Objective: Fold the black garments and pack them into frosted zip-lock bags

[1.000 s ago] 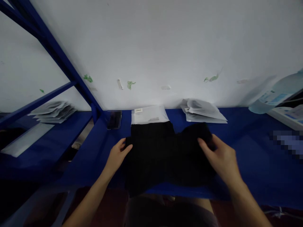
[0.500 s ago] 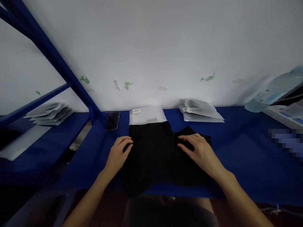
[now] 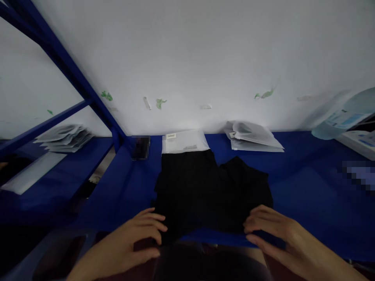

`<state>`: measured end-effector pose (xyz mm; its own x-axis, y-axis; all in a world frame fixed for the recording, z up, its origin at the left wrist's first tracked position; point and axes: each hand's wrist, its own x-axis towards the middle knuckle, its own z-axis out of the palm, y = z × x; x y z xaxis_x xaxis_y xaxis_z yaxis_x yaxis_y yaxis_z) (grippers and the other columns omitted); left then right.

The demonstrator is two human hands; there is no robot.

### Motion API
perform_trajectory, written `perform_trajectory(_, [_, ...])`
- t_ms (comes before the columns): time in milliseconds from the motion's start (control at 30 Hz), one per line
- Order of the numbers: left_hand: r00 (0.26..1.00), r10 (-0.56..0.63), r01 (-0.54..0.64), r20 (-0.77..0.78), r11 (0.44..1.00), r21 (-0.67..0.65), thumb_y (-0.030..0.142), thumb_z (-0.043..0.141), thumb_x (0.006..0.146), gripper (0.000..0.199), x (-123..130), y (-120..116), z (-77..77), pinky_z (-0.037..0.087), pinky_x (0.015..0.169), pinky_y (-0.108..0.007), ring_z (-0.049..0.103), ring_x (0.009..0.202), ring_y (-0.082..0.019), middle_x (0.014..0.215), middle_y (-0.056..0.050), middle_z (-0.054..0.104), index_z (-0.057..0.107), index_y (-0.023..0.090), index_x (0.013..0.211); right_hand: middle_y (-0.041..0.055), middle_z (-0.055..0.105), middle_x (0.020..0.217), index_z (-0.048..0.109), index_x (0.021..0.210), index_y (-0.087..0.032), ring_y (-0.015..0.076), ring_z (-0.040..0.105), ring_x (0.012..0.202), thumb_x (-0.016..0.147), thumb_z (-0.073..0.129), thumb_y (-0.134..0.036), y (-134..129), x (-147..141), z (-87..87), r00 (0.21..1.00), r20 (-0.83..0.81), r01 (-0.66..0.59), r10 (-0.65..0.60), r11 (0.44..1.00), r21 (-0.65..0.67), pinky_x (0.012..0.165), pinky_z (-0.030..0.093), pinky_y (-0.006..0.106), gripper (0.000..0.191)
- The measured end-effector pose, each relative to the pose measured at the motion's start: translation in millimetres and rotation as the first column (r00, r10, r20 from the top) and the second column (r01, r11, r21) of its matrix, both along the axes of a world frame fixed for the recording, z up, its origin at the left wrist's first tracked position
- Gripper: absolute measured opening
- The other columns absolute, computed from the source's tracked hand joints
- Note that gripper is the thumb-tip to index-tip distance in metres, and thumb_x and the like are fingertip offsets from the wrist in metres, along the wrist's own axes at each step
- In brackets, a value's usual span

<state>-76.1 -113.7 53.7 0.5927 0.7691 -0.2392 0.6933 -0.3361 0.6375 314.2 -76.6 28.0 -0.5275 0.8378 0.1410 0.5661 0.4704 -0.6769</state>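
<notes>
A black garment (image 3: 190, 187) lies spread over the front of the blue table, its right part bunched and wrinkled. Its top edge overlaps a white translucent bag (image 3: 187, 141) with a small label. My left hand (image 3: 137, 234) is at the lower left corner of the garment, fingers apart and thumb below them. At the lower right edge, my right hand (image 3: 272, 230) has its fingertips on or just beside the cloth, thumb apart from the fingers.
A pile of translucent bags (image 3: 253, 137) lies by the wall, right of centre. A dark phone-like object (image 3: 141, 147) is at the left, near a blue frame post (image 3: 117, 138). At the right stand a large bottle (image 3: 336, 121) and a white box (image 3: 357, 142).
Both hands have moved down toward the table's front edge, from the garment's upper sides to its lower corners. The garment's right part is more exposed, and the view has shifted slightly.
</notes>
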Motion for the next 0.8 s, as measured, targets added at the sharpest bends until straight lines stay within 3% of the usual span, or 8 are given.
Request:
perform_trajectory(100, [0.996, 0.092, -0.092, 0.016, 0.995, 0.034, 0.032, 0.053, 0.093, 0.017, 9, 8, -1.1, 0.045, 0.1, -0.035, 0.056, 0.115, -0.017, 0.116, 0.002, 0.066, 0.063, 0.031, 0.108, 0.0018, 0.069, 0.093, 0.069, 0.095, -0.028, 0.0165, 0.065, 0.084, 0.088, 0.056, -0.034, 5, 3, 0.7, 0.996, 0.016, 0.089, -0.09, 0.995, 0.039, 0.07, 0.054, 0.026, 0.016])
perform_trajectory(200, [0.988, 0.152, -0.155, 0.031, 0.959, 0.238, 0.028, 0.049, 0.095, 0.019, 26, 30, -8.5, 0.046, 0.096, -0.036, 0.059, 0.108, -0.017, 0.113, 0.0, 0.066, 0.062, 0.028, 0.11, 0.0016, 0.068, 0.102, 0.067, 0.106, -0.03, 0.0181, 0.064, 0.095, 0.088, 0.056, -0.035, 18, 0, -2.2, 0.991, 0.007, 0.13, -0.134, 0.973, 0.192, 0.078, 0.053, 0.029, 0.021])
perform_trajectory(300, [0.998, 0.046, -0.019, -0.046, 0.888, 0.46, 0.022, 0.049, 0.095, 0.02, 44, 55, -22.5, 0.042, 0.1, -0.042, 0.053, 0.115, -0.021, 0.12, -0.004, 0.064, 0.061, 0.023, 0.111, 0.002, 0.068, 0.103, 0.066, 0.107, -0.028, 0.0191, 0.062, 0.097, 0.09, 0.054, -0.034, 35, -3, -9.4, 0.99, 0.087, 0.083, -0.115, 0.948, 0.306, 0.083, 0.052, 0.033, 0.022])
perform_trajectory(433, [0.982, -0.014, 0.125, -0.187, 0.794, 0.595, 0.017, 0.048, 0.094, 0.025, 57, 79, -38.3, 0.044, 0.093, -0.042, 0.053, 0.109, -0.024, 0.117, -0.008, 0.063, 0.056, 0.018, 0.118, 0.0042, 0.068, 0.092, 0.064, 0.104, -0.022, 0.0205, 0.061, 0.087, 0.09, 0.054, -0.035, 54, -4, -21.2, 0.951, 0.144, 0.185, -0.272, 0.879, 0.439, 0.081, 0.05, 0.037, 0.022])
perform_trajectory(600, [0.981, -0.028, 0.137, -0.194, 0.803, 0.579, 0.018, 0.045, 0.095, 0.016, 61, 94, -33.1, 0.044, 0.084, -0.037, 0.057, 0.092, -0.021, 0.096, -0.006, 0.065, 0.06, 0.018, 0.098, 0.0017, 0.064, 0.077, 0.062, 0.105, -0.024, 0.018, 0.06, 0.075, 0.09, 0.053, -0.036, 67, -10, -23.7, 0.951, 0.194, 0.167, -0.24, 0.929, 0.33, 0.07, 0.048, 0.031, 0.021])
perform_trajectory(700, [0.995, 0.02, 0.032, -0.093, 0.85, 0.526, 0.02, 0.047, 0.093, 0.013, 62, 114, -16.6, 0.043, 0.081, -0.035, 0.058, 0.086, -0.018, 0.089, -0.002, 0.065, 0.06, 0.02, 0.092, -0.0014, 0.064, 0.073, 0.063, 0.095, -0.026, 0.0136, 0.059, 0.062, 0.091, 0.049, -0.034, 79, -12, -13.8, 0.954, 0.184, 0.203, -0.237, 0.962, 0.184, 0.059, 0.044, 0.026, 0.016])
perform_trajectory(800, [0.994, 0.109, -0.101, 0.009, 0.891, 0.443, 0.021, 0.051, 0.09, 0.011, 62, 147, -0.5, 0.044, 0.076, -0.031, 0.06, 0.083, -0.017, 0.086, -0.001, 0.067, 0.062, 0.02, 0.088, -0.0034, 0.062, 0.063, 0.061, 0.091, -0.026, 0.0118, 0.055, 0.052, 0.09, 0.049, -0.038, 91, -12, -1.5, 0.935, 0.184, 0.286, -0.303, 0.951, 0.116, 0.05, 0.038, 0.024, 0.018])
